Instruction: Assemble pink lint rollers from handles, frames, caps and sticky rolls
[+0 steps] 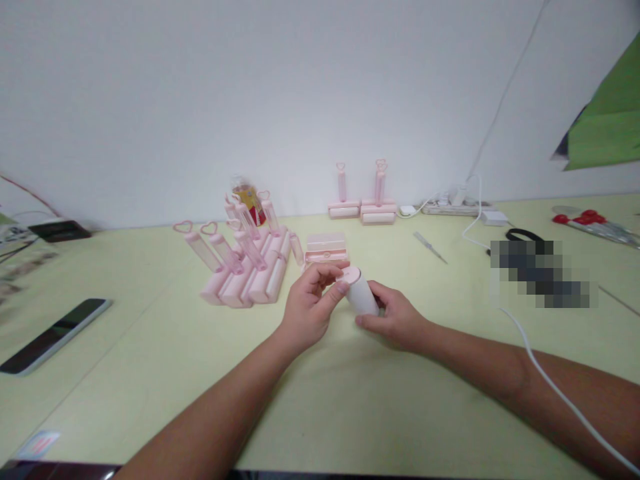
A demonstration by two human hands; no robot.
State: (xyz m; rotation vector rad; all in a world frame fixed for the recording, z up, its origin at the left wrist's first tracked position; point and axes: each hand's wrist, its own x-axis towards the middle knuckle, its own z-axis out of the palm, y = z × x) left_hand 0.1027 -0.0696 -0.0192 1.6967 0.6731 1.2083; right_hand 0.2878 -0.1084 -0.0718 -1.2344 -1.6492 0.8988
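White roll (367, 300) is held tilted between your two hands above the middle of the bench (165, 373), its pink end (352, 275) pointing far and left. Your right hand (399, 318) curls around the lower body, thumb on the near side; your left hand (311, 303) is partly closed, thumb and fingertips set against the pink end.

Judging by their matching shapes, the cluster (235, 291) on the left looks assembled, each visible handle (200, 251) topped with a heart loop, and so do the far units (379, 215) by the wall. Your roll has no handle on it and the case (327, 255) just beyond your left hand lies open, so this set looks only part done. A separate handle leans between the cluster and the case. Whether the pink end is fully seated, you cannot tell here.

Your widest room is on the near side, up to the bench's near edge, and left towards the phone (55, 337). The far side is tighter, with the case close to your left fingers. On the right, mind the pointed tool (430, 247) beyond your hand and the white cable (533, 360) crossing your forearm.
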